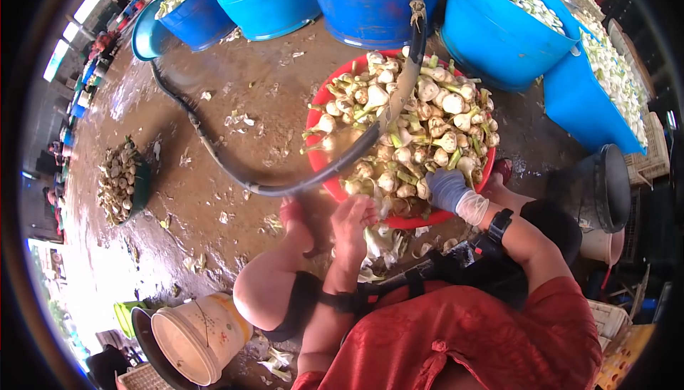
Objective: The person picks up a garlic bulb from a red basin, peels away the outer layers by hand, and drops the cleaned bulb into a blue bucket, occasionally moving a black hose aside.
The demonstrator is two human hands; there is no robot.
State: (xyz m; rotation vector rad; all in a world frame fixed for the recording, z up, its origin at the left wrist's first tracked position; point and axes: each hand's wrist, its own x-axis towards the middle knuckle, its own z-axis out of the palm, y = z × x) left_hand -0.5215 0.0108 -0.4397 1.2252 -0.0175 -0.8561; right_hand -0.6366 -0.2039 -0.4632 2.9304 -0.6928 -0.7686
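Observation:
A red tub (318,98) in front of me is heaped with whole garlic bulbs (427,90) that have short green stem stubs. My right hand (450,189), in a blue glove, reaches over the tub's near side. Its fingers curl against a garlic bulb (422,189) on the pile, and their tips are partly hidden. At the near left rim is my left hand (350,220), bare, with its fingers closed. Whatever those fingers hold, if anything, cannot be made out. Loose pale garlic skins (385,247) lie just below the rim, between my hands.
A thick black hose (278,189) loops across the wet floor and over the tub. Blue tubs (499,26) stand behind and to the right, several filled with pale pieces. More bulbs (117,176) lie heaped at left. A white bucket (189,340) rests by my left knee; a black bucket (605,190) stands right.

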